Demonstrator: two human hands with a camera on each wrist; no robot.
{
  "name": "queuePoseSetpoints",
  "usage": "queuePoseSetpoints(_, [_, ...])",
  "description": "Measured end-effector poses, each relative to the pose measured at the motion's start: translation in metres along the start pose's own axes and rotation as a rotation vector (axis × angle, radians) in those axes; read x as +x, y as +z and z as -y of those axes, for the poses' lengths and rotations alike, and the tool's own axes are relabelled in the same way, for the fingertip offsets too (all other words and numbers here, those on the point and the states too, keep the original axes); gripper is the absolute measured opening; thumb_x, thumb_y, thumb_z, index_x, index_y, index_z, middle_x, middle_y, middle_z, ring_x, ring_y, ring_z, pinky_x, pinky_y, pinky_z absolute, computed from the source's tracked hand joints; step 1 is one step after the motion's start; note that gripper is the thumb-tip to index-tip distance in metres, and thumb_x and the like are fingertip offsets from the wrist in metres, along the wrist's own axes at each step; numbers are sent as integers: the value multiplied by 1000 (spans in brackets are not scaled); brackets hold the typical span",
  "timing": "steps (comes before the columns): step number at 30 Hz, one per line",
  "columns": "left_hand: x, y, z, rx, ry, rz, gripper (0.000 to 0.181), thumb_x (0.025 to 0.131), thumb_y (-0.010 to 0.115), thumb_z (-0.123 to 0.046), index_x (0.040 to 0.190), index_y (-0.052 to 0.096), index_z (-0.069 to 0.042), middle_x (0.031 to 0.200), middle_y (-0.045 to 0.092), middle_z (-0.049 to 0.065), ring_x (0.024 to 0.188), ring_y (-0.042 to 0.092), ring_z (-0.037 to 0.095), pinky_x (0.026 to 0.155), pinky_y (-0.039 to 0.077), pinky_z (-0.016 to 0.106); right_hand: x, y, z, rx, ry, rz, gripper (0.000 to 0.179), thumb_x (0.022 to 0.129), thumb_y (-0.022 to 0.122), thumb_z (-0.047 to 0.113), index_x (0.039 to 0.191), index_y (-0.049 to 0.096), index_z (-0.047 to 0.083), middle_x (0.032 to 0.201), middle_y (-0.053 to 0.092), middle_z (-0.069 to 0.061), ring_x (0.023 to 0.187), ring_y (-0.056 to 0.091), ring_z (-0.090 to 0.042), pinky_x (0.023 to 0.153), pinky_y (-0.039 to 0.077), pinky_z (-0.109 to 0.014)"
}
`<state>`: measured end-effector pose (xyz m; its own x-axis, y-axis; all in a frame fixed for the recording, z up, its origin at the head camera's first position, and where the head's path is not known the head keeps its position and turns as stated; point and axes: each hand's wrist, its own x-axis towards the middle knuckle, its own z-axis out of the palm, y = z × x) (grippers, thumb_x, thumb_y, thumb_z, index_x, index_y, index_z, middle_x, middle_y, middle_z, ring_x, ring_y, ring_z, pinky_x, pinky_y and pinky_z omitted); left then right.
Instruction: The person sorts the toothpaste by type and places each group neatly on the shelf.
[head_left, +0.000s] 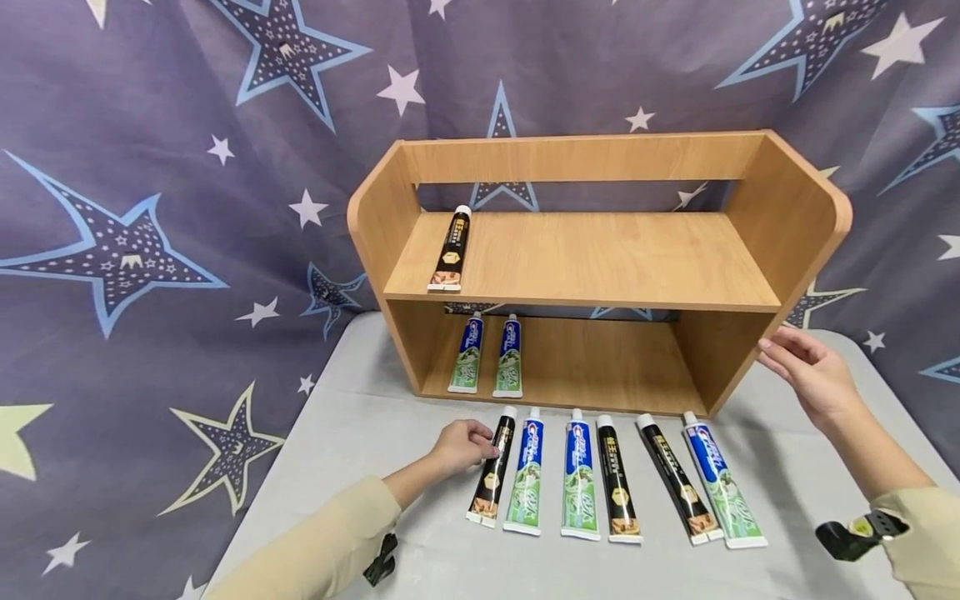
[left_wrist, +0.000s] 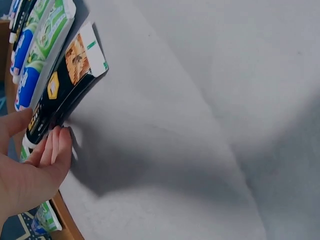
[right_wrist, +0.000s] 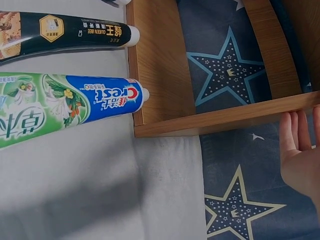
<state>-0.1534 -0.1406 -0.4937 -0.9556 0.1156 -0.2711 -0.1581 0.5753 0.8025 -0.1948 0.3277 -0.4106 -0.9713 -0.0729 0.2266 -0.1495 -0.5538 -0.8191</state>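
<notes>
My left hand (head_left: pixel 459 447) pinches a black toothpaste tube (head_left: pixel 492 475) near its cap, at the left end of a row on the table. In the left wrist view, the thumb and fingers (left_wrist: pixel 56 150) lie on opposite sides of this tube. My right hand (head_left: pixel 813 375) rests its fingertips against the outer right side of a wooden shelf (head_left: pixel 585 303). Its fingers (right_wrist: pixel 291 131) look nearly straight in the right wrist view. One black tube (head_left: pixel 452 250) lies on the upper board at the left. Two blue-and-green Crest toothpaste tubes (head_left: pixel 508 357) lie side by side on the lower board's left.
Several more tubes lie on the white table (head_left: pixel 360 367) before the shelf, caps towards it. Among them are a Crest tube (head_left: pixel 723 483) at the right end and a black tube (head_left: pixel 678 479) touching it near the bottom. A star-patterned cloth (head_left: pixel 187 167) hangs behind.
</notes>
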Motion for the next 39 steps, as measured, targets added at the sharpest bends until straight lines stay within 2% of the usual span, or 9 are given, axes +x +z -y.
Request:
queuePoseSetpoints(5, [1, 7, 0, 23, 7, -12, 30, 74, 79, -8, 98, 65, 5, 81, 67, 11, 67, 57, 11, 60, 49, 18, 0, -2, 2, -22, 1, 14, 33, 88, 47, -20, 102, 69, 1, 92, 72, -7, 86, 72, -14, 77, 61, -25])
queuePoseSetpoints(10, [3, 11, -1, 53, 0, -31, 30, 72, 82, -10, 93, 64, 3, 78, 68, 11, 63, 58, 10, 57, 50, 19, 0, -2, 2, -35, 6, 16, 35, 89, 46, -21, 102, 69, 2, 91, 72, -6, 86, 71, -13, 76, 61, -24])
queuePoseSetpoints(20, [7, 11, -11, 52, -110, -27, 23, 69, 82, -10, 82, 66, 1, 73, 67, 7, 55, 55, 8, 53, 49, 17, -2, -2, 1, 6, -27, 39, 36, 89, 43, -22, 103, 68, -1, 93, 72, -8, 88, 71, -15, 78, 61, -26])
queuePoseSetpoints(24, [7, 8, -12, -7, -158, 4, 20, 70, 81, -8, 82, 69, 3, 77, 70, 10, 56, 58, 8, 56, 55, 20, -2, 0, 0, -9, -26, 39, 36, 88, 44, -22, 103, 68, 0, 94, 72, -8, 88, 71, -15, 78, 61, -25])
queuePoseSetpoints(31, [8, 1, -11, -198, -271, 118, 26, 76, 77, -6, 97, 65, 5, 86, 71, 10, 67, 63, 10, 69, 61, 24, -1, 0, 0, -10, -38, 51, 35, 89, 44, -22, 103, 68, 0, 94, 72, -8, 88, 72, -14, 78, 60, -24])
queuePoseSetpoints(35, [8, -4, -14, -244, -280, 139, 27, 77, 76, -5, 99, 65, 5, 88, 72, 11, 67, 63, 10, 69, 61, 25, 0, -1, 0, -7, -41, 57, 35, 89, 44, -21, 103, 68, 0, 94, 72, -8, 88, 72, -14, 78, 61, -25])
queuePoseSetpoints(39, [8, -9, -18, -234, -283, 138, 25, 78, 76, -6, 98, 66, 4, 87, 72, 11, 66, 63, 11, 65, 61, 24, -1, -1, -1, -6, -40, 51, 35, 89, 44, -21, 103, 68, 0, 93, 72, -8, 88, 72, -14, 78, 61, -25])
